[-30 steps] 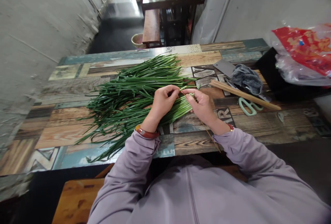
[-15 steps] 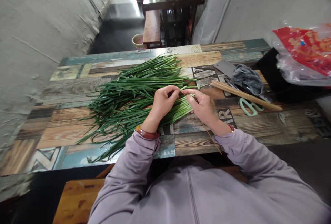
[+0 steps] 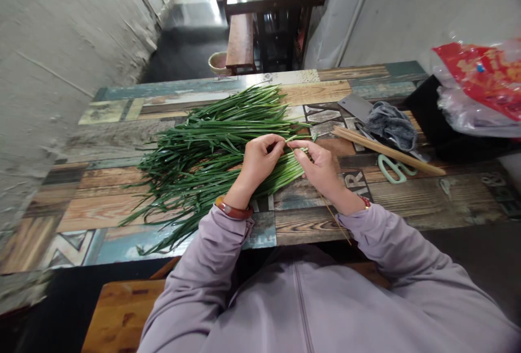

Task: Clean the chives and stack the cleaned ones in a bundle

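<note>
Long garlic chives (image 3: 220, 165) lie across the table in loose bunches, with dark leaves to the left and pale stems to the right. Over the stems of the nearest bunch, my left hand (image 3: 262, 163) is closed in a pinch. Close beside it, my right hand (image 3: 319, 165) pinches too, thumb against forefinger. A thin brown strand (image 3: 336, 217) shows between the fingertips of both hands; its tail hangs from under my right hand toward the table's front edge. The exact grip is partly hidden by the fingers.
Right of my hands lie a bundle of tan strips (image 3: 391, 152), scissors with pale green handles (image 3: 391, 169), a grey cloth (image 3: 391, 125) and a flat metal blade (image 3: 354, 106). A red and clear plastic bag (image 3: 480, 87) sits at the far right. Beyond the table stands a bench (image 3: 240, 43).
The view has shifted very slightly. Both hands keep their pinch over the stems, with no clear movement of the strand or chives.
</note>
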`<state>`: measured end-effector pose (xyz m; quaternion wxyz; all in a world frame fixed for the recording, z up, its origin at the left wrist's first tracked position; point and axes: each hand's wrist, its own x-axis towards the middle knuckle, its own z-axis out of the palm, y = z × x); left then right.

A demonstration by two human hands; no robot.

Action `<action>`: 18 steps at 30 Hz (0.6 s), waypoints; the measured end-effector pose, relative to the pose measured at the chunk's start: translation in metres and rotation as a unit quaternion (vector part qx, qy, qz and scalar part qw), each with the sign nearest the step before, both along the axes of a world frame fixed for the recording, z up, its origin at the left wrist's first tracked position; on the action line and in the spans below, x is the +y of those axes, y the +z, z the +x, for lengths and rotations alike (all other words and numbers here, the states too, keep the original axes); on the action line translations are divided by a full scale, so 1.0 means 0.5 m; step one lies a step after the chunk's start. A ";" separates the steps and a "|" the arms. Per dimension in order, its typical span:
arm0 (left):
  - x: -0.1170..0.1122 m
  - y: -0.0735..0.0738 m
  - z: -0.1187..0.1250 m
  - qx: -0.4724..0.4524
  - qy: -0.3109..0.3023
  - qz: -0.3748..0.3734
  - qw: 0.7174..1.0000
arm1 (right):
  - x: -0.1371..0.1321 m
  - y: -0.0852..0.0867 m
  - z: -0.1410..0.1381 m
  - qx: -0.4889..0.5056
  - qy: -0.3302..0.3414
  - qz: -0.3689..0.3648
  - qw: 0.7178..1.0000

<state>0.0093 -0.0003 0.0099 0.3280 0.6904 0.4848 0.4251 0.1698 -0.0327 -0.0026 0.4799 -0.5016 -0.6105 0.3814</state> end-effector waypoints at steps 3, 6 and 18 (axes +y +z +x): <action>-0.001 -0.001 0.000 0.010 -0.002 0.012 1.000 | 0.000 0.000 0.000 -0.006 -0.002 0.004 1.000; -0.001 -0.002 0.000 0.028 -0.005 0.026 0.999 | 0.000 -0.002 0.000 -0.010 -0.005 0.006 1.000; -0.011 -0.006 -0.002 0.174 0.004 0.129 0.976 | 0.006 -0.021 0.000 -0.008 -0.027 0.012 1.000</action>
